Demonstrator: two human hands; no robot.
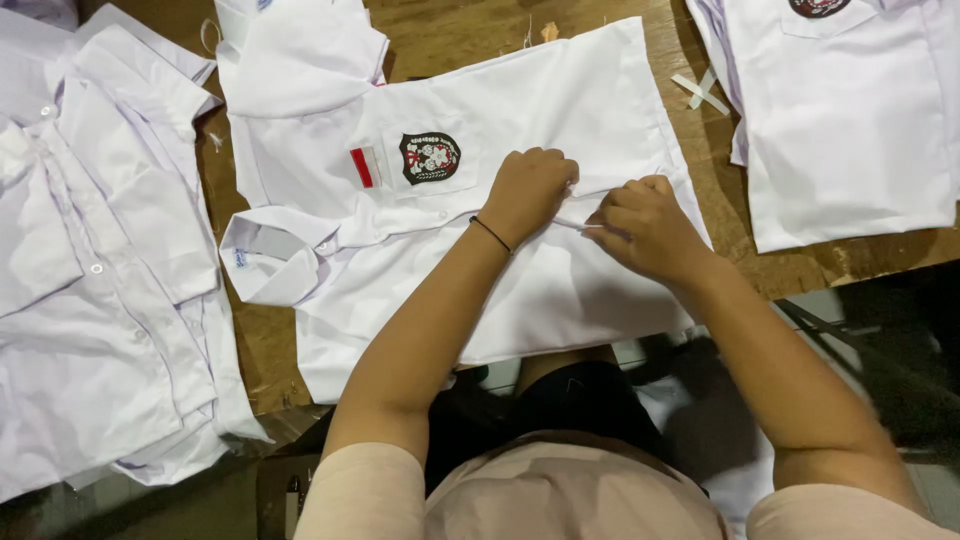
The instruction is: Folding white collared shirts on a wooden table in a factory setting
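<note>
Both hands, left hand [527,190] and right hand [645,225], pinch the white shirt [560,110] placket, fingertips hidden.

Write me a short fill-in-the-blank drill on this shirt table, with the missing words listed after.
1. Both hands rest on the ____ edge of the white shirt lying across the wooden table.
2. The left hand has a thin black ____ around its wrist.
3. Next to the dark badge on the shirt's pocket sits a small red and ____ patch.
4. A stack of white shirts lies beyond the ____ hand, away from the right hand.

Missing words: buttoned front; band; white; left
</note>
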